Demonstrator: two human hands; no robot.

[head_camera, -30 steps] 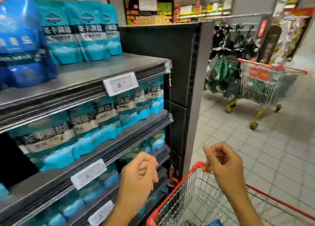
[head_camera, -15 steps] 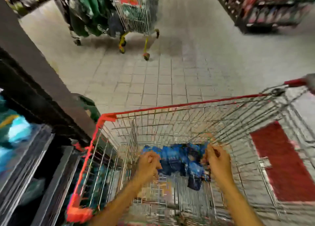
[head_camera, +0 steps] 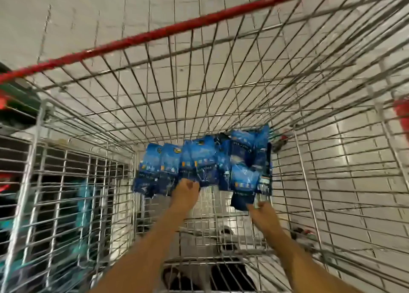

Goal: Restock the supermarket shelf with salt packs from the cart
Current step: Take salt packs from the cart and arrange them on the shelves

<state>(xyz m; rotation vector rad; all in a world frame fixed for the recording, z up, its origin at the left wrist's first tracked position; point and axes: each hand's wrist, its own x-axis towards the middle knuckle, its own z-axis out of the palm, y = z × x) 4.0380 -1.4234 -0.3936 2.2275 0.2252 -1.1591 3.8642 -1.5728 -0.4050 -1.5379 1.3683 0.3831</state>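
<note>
Both hands are down inside the cart (head_camera: 199, 27): the left hand (head_camera: 186, 192) pinches the near edge of the blue salt packs (head_camera: 199, 166) on its floor, the right hand (head_camera: 263, 215) grips a pack's corner.

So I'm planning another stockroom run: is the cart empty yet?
Not empty. A cluster of blue salt packs lies on the cart floor at its far end; the wire floor nearer the person is bare.
</note>
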